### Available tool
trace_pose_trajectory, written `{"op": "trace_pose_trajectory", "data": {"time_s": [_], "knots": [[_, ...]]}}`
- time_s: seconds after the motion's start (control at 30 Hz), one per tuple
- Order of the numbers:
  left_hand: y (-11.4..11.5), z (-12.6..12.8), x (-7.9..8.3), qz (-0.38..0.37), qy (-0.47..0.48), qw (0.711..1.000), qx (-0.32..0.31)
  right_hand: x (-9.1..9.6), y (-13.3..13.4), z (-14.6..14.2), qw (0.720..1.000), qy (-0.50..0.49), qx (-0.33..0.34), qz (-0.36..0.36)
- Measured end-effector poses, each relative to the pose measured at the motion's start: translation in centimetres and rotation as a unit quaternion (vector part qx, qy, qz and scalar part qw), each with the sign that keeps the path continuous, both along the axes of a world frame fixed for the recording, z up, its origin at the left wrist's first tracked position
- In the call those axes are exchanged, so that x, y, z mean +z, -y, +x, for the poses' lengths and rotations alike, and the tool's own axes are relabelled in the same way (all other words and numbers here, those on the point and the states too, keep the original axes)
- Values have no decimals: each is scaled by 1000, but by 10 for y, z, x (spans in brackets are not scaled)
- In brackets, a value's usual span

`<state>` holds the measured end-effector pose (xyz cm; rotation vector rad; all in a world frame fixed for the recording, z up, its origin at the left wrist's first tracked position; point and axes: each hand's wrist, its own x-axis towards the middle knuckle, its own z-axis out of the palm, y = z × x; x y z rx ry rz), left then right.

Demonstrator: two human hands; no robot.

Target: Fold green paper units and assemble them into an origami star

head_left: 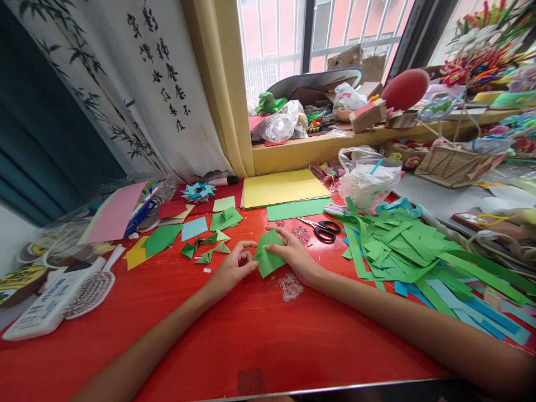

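A folded green paper piece [268,255] lies on the red table [234,335] between both hands. My left hand [234,268] has its fingers curled and pinches the paper's left edge. My right hand [293,254] rests on the paper's right side, fingers pressing it down. Several small folded green pieces [207,248] lie just left of my left hand. Black-handled scissors [324,229] lie just beyond my right hand.
A heap of green and blue paper strips [410,251] covers the right side. Yellow and green sheets [282,188] lie at the back by the window sill. A hairbrush [92,287] and a white calculator [44,307] sit left. A plastic bag [366,178] and basket [454,164] stand at the back right.
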<state>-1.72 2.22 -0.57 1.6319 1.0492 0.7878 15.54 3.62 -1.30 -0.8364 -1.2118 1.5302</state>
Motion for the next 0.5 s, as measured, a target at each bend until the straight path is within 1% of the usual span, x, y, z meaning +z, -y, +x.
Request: {"op": "trace_pose_trajectory", "data": {"time_s": [0.17,0.27,0.37,0.5], "knots": [[2,0,6,-30,39,999,21,2,1,-2,999,-1,39,18],[2,1,7,-32,62,997,36,1,2,-3,999,12,39,20],[0,1,5,-31,42,997,54,0,1,-3,999,14,44,14],[-2,1,3,-17,19,998,62,-2,1,-2,998,18,56,18]]}}
